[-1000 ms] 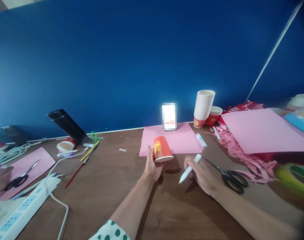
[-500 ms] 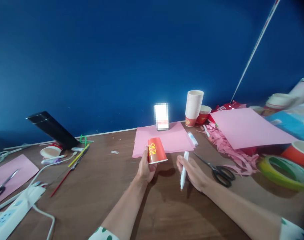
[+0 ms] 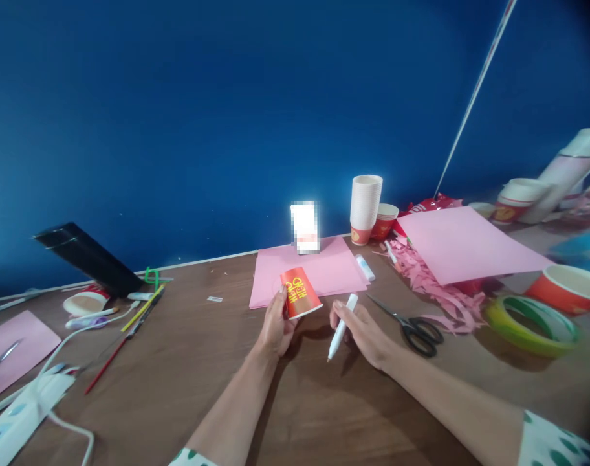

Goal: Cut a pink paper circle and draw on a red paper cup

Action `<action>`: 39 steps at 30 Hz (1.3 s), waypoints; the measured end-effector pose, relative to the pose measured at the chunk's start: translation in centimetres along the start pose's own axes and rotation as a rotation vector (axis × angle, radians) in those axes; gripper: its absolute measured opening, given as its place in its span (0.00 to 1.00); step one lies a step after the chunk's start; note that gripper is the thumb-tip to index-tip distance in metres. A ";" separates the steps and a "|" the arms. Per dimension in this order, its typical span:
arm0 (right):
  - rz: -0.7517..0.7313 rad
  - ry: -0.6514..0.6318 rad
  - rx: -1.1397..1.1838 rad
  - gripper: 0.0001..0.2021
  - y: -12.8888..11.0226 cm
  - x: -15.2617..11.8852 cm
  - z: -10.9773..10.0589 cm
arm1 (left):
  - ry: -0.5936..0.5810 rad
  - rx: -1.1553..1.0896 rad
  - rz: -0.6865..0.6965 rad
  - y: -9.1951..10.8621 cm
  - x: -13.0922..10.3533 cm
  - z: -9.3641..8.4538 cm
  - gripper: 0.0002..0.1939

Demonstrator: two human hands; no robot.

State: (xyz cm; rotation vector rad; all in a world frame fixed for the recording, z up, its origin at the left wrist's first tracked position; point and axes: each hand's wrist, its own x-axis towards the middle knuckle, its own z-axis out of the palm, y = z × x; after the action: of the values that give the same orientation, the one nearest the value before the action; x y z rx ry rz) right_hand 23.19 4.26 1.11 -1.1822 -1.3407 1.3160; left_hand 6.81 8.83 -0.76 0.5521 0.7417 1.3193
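Observation:
My left hand is closed on a red paper cup with yellow characters, tilted with its white rim facing down. In my right hand is a white marker, its tip pointing down and left, just right of the cup and apart from it. Behind the cup lie pink paper sheets near the wall. Black-handled scissors rest to the right of my right hand, and a glue stick lies by the sheets' right edge.
Stacked paper cups stand near the wall. At right are shredded pink paper, a large pink sheet and a yellow-green tape roll. Leftward are a black case, brushes and a white power strip.
The view has shifted, so things appear farther left. The cup has turned, showing more of its yellow characters. The marker has moved left and tilted more.

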 end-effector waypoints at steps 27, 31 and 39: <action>-0.043 0.118 0.089 0.25 1.4 0.8 -0.5 | 0.029 -0.135 -0.008 0.5 0.1 0.0 0.13; -0.173 0.375 0.086 0.21 1.1 1.3 -1.0 | 0.039 -0.141 -0.053 0.7 0.0 0.0 0.18; -0.353 0.376 -0.281 0.11 1.3 1.9 -1.8 | 0.084 -0.154 -0.075 1.3 -0.2 0.1 0.21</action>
State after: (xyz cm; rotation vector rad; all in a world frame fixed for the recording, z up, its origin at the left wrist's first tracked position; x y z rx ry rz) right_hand 24.74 6.35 -0.14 -1.2354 -1.3992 0.6330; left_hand 5.97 8.88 0.28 0.3443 0.7154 1.3228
